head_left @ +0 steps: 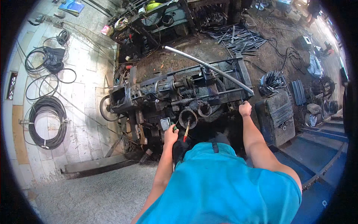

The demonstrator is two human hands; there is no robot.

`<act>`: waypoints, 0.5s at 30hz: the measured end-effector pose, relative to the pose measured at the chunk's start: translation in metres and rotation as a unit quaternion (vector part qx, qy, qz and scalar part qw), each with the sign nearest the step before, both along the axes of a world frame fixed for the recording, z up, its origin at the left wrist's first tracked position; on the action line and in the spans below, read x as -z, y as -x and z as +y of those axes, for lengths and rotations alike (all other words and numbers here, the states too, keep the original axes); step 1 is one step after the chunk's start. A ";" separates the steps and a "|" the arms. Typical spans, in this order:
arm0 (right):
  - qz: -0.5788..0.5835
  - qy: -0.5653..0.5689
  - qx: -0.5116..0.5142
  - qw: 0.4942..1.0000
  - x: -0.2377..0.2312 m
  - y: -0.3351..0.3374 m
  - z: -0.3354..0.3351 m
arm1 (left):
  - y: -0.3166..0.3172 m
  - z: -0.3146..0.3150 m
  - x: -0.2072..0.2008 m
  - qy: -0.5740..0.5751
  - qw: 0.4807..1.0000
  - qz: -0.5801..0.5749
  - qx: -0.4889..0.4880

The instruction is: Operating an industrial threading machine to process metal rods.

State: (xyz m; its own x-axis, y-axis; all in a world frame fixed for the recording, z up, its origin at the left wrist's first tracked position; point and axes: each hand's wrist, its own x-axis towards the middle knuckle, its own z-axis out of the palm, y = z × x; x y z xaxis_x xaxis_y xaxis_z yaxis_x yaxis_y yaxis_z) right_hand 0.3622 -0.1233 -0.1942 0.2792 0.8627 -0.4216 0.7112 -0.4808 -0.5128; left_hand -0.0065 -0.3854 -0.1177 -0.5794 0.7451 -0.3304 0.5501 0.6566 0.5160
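A dark, greasy metal machine (175, 84) with a lathe-like bed stands in front of me. A long, pale metal pipe (210, 67) lies slantwise across it. My right hand (245, 108) is closed in a fist at the machine's right end, around what looks like a thin dark rod (235, 100). My left hand (170, 136) has curled fingers beside a small grey rectangular plate (165, 123). Some green shows at its fingertips, but what it holds is unclear. Right of that hand, a brush (185, 133) with a red end leans in a round, dirty pot (187, 118).
A pile of metal rods (242, 39) lies on the floor beyond the machine. On the right stand a bucket of short rods (271, 81) and a metal box (275, 118) with rods on top. A black cable coil (47, 122) lies on the left, near a low beam (99, 165).
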 end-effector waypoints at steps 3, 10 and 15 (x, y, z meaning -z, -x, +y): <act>-0.006 -0.024 0.019 1.000 0.005 0.000 0.004 | -0.008 0.006 -0.008 0.036 0.999 0.012 0.005; 0.013 -0.070 0.106 0.992 -0.017 -0.015 -0.015 | 0.001 0.003 0.002 0.027 0.999 0.034 0.023; 0.085 -0.243 0.130 0.958 -0.056 -0.061 0.001 | 0.008 0.013 -0.009 0.042 0.997 0.010 0.061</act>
